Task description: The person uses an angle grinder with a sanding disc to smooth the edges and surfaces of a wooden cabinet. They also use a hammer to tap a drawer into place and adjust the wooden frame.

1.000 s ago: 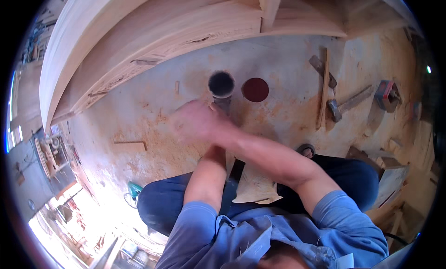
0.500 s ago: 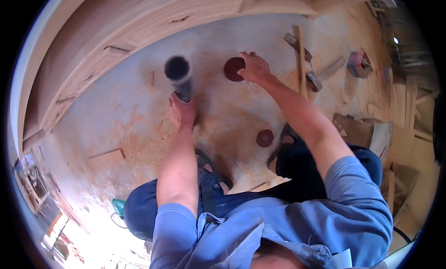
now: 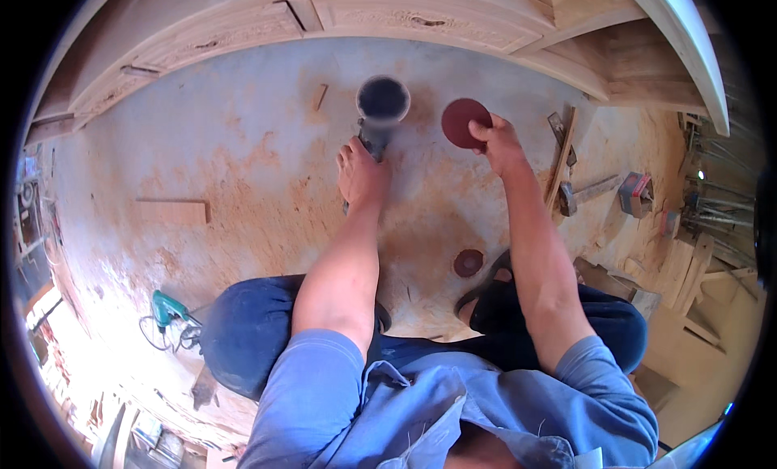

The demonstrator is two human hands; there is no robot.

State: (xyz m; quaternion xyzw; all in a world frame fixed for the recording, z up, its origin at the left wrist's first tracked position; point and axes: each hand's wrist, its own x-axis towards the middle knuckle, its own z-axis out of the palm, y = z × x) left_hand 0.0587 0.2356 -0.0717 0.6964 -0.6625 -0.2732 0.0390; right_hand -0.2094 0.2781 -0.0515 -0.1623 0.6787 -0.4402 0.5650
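My left hand (image 3: pixel 362 174) is wrapped round the body of a dark angle grinder (image 3: pixel 374 140). Its round backing pad (image 3: pixel 384 99), dark with a pale rim, faces up. Off to the right, my right hand (image 3: pixel 500 142) pinches a reddish-brown sanding disc (image 3: pixel 463 122) by its edge, thumb on top. The sanding disc and the pad are apart, with a gap between them. A smaller round brown disc (image 3: pixel 468 263) lies on the floor near my right foot.
A wooden cabinet (image 3: pixel 364 17) with carved drawer fronts runs along the far side. A hammer (image 3: pixel 569 198), a wood strip (image 3: pixel 561 161) and a small box (image 3: pixel 636 195) lie to the right. A wooden block (image 3: pixel 172 212) and a green power tool (image 3: pixel 168 307) are at left.
My right hand has lifted the sanding disc off the floor. The view has shifted, bringing more of the cabinet's right end and the green tool into sight. My left hand still holds the grinder.
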